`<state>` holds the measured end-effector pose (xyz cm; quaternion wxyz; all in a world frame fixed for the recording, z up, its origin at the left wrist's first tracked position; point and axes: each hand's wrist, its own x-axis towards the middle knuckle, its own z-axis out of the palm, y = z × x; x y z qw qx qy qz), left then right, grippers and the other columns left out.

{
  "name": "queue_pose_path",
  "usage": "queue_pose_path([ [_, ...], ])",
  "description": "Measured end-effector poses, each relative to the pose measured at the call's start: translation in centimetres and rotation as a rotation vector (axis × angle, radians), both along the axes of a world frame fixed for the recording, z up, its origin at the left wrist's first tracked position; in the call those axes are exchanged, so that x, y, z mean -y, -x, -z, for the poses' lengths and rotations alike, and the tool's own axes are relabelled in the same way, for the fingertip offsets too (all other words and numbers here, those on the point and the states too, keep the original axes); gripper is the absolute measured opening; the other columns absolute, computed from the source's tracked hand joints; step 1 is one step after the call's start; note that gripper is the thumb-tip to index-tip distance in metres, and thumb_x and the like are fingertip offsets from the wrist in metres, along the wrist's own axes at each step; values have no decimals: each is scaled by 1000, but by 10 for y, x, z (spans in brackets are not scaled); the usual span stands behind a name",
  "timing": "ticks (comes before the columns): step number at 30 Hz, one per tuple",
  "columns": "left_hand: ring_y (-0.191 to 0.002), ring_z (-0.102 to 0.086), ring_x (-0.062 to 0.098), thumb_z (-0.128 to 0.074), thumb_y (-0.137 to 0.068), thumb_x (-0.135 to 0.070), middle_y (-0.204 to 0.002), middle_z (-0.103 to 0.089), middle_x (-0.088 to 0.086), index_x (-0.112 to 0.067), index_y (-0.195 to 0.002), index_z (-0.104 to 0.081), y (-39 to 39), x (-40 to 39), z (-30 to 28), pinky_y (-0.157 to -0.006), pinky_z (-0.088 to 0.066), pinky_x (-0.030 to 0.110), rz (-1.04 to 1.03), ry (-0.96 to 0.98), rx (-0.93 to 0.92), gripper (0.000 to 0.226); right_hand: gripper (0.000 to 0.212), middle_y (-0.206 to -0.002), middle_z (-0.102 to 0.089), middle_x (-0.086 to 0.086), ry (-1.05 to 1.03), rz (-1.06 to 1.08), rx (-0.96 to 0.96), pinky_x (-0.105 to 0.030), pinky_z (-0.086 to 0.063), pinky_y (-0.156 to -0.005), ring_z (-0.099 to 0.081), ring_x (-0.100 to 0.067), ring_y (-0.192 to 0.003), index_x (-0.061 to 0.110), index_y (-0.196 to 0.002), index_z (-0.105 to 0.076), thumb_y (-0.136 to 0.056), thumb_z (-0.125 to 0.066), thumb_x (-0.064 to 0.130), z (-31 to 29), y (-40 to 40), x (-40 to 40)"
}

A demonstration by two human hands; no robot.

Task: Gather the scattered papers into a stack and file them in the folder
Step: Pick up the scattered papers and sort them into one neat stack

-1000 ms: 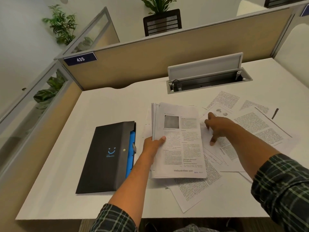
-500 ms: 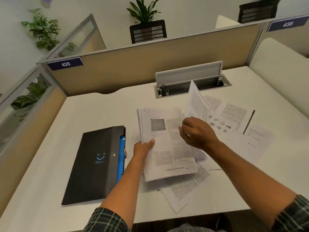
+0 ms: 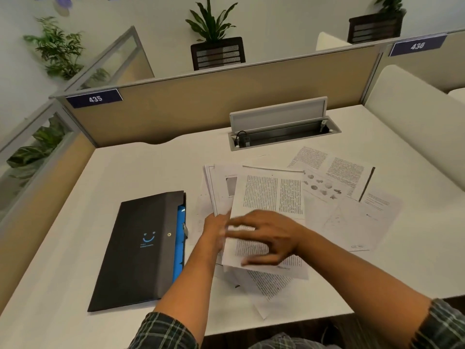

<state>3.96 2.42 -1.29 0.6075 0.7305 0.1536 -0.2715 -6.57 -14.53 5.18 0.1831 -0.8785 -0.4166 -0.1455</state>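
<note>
A stack of printed papers lies mid-desk, and a two-column text sheet sits on top of it. My left hand grips the stack's left edge. My right hand, blurred by motion, rests on the top sheet with fingers spread. A black folder with a blue smiley and blue inner pockets lies flat to the left of the stack, apart from both hands. Loose sheets are spread to the right, and another loose sheet pokes out from under the stack toward the front edge.
An open cable tray with a raised lid is set into the white desk behind the papers. Beige partition panels wall off the back and left. A white padded divider stands on the right.
My right hand has laid the lifted sheet down flat on the stack and moved toward me over it. My left hand stays on the stack's left edge.
</note>
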Motion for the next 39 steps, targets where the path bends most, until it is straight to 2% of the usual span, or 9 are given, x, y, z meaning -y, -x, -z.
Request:
queue_pose_path([
  [4, -109, -64, 37, -78, -86, -27, -110, -72, 17, -2, -124, -66, 7, -1, -6, -99, -52, 51, -44, 142, 5, 47, 84, -157, -45, -6, -249, 870, -3, -52, -42, -113, -48, -25, -138, 24, -158, -31, -90, -68, 56, 3, -4, 24],
  [8, -119, -61, 34, -76, -89, -26, -123, -69, 15, -5, -129, -64, 9, 2, -16, -107, -47, 51, -87, 232, 43, 47, 102, -154, -47, -8, -590, 1396, -584, -53, -44, -107, -53, -31, -134, 20, -154, -29, -77, -71, 73, 17, -1, 62],
  [11, -117, -62, 29, -76, -89, -27, -123, -69, 11, -7, -132, -63, 10, 2, -18, -106, -48, 47, -65, 238, 57, 49, 63, -122, -72, -4, -983, 1272, -780, -36, -56, -78, -71, -17, -94, 18, -131, -55, -85, -75, 57, 27, 7, 73],
  [15, -104, -67, 21, -76, -88, -32, -110, -75, 5, -7, -126, -67, 15, 1, -21, -90, -56, 35, 49, 209, 92, 47, 15, -84, -76, 8, -1028, 1253, -538, -41, -60, -75, -74, -19, -86, 25, -91, -75, -92, -72, 39, 28, 8, 70],
  [22, -98, -69, 26, -67, -96, -19, -118, -71, 19, -1, -125, -66, 22, 0, -28, -90, -57, 38, 149, 254, 86, 35, 38, -105, -71, 4, -1119, 1282, -543, -42, -61, -80, -73, -20, -91, 21, -114, -62, -91, -71, 49, 10, -19, 70],
  [29, -77, -64, 27, -58, -101, -18, -107, -67, 24, 5, -111, -70, 22, -6, -40, -69, -55, 34, 123, 291, -3, 29, 48, -126, -72, -16, -1507, 632, -1244, -54, -60, -88, -71, -40, -111, 14, -132, -66, -88, -79, 28, 25, -13, 89],
  [31, -73, -69, 27, -48, -103, -45, -97, -70, 20, -10, -95, -79, 22, -6, -43, -66, -55, 35, 116, 356, -43, 47, 51, -126, -73, -12, -1440, 602, -1230, -53, -58, -92, -71, -36, -114, 16, -131, -67, -83, -83, 23, 32, -9, 84],
  [35, -114, -67, 34, -40, -83, -83, -126, -70, 10, -30, -129, -67, 21, -1, -44, -97, -53, 53, 219, 444, 60, 75, 58, -117, -77, -1, -1335, 683, -1011, -49, -58, -93, -74, -24, -108, 21, -127, -68, -72, -90, 20, 29, -13, 67],
  [39, -106, -71, 19, -89, -65, -49, -105, -77, -9, -26, -111, -70, 12, -4, -47, -78, -59, 27, 149, 232, 342, 54, 49, -108, -78, 0, -1298, 677, -759, -41, -63, -81, -76, -21, -98, 22, -111, -72, -65, -91, 29, 10, -17, 56],
])
